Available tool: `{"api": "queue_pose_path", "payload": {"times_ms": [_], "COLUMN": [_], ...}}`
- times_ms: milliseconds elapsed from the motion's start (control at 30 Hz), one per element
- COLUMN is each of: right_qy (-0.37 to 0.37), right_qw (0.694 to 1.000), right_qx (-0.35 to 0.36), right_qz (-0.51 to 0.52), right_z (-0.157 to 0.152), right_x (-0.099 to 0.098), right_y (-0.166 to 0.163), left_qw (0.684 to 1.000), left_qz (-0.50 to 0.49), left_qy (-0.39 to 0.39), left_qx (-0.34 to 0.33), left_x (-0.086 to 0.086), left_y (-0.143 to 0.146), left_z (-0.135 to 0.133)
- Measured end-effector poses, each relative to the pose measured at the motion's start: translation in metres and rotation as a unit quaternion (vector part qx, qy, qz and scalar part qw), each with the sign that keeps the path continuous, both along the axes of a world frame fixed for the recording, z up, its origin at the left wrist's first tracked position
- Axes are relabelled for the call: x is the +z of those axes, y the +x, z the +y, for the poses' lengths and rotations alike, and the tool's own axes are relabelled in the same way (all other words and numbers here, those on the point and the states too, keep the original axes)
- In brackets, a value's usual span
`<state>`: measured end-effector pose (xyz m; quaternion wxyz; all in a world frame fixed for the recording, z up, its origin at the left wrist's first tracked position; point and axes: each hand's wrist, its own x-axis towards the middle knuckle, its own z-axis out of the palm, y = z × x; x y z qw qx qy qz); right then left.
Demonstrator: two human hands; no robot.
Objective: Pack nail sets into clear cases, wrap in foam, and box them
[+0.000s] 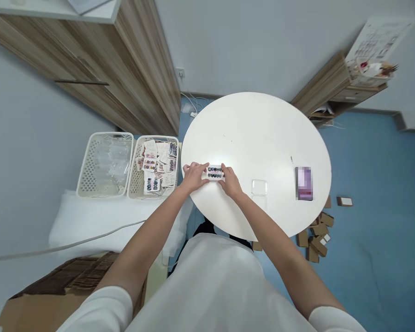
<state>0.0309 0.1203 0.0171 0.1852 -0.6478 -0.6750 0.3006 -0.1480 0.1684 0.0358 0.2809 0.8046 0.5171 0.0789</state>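
Observation:
Between both hands is a small white card of press-on nails point(215, 172), with two rows of dark, patterned nails, at the left front of the round white table. My left hand point(194, 177) grips its left edge with thumb and fingers. At the card's right edge my right hand point(231, 181) holds it the same way. To the right of that hand lies a clear plastic box point(259, 187), its lower part faint against the white top. Farther right sits a stack of purple packaging point(304, 183), partly blurred out.
Left of the table stand a white basket of nail cards point(135, 184) and another basket with clear plastic boxes point(86, 170). Small brown boxes point(318, 246) lie on the blue floor at right. A wooden cabinet point(148, 69) rises behind the baskets.

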Motion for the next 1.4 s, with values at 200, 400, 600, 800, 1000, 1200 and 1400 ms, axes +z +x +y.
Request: {"api": "queue_pose_path", "payload": {"times_ms": [200, 400, 600, 800, 1000, 1200, 1400], "right_qy": [0.033, 0.004, -0.025, -0.036, -0.054, -0.058, -0.059], "right_qw": [0.998, 0.994, 0.988, 0.984, 0.983, 0.993, 0.998], "right_qx": [0.001, 0.028, 0.024, 0.036, 0.041, 0.036, 0.012], "right_qz": [0.061, 0.107, 0.154, 0.173, 0.170, 0.098, -0.017], "right_z": [-0.062, -0.123, -0.164, -0.176, -0.163, -0.148, -0.137], "right_x": [0.014, 0.006, -0.018, -0.034, -0.034, -0.037, -0.042], "right_y": [0.069, 0.133, 0.177, 0.197, 0.203, 0.203, 0.200], "left_qw": [0.999, 0.999, 0.998, 0.996, 0.994, 0.995, 0.995], "left_qz": [-0.009, -0.003, 0.009, 0.026, 0.021, 0.049, 0.091], "left_qy": [0.020, -0.024, -0.060, -0.087, -0.104, -0.080, -0.031], "left_qx": [-0.048, -0.046, -0.035, -0.014, 0.018, 0.016, -0.009], "left_x": [0.012, 0.004, -0.010, -0.015, -0.019, -0.026, -0.031], "left_y": [0.055, 0.111, 0.154, 0.175, 0.180, 0.178, 0.179], "left_z": [-0.053, -0.115, -0.154, -0.173, -0.173, -0.158, -0.143]}}
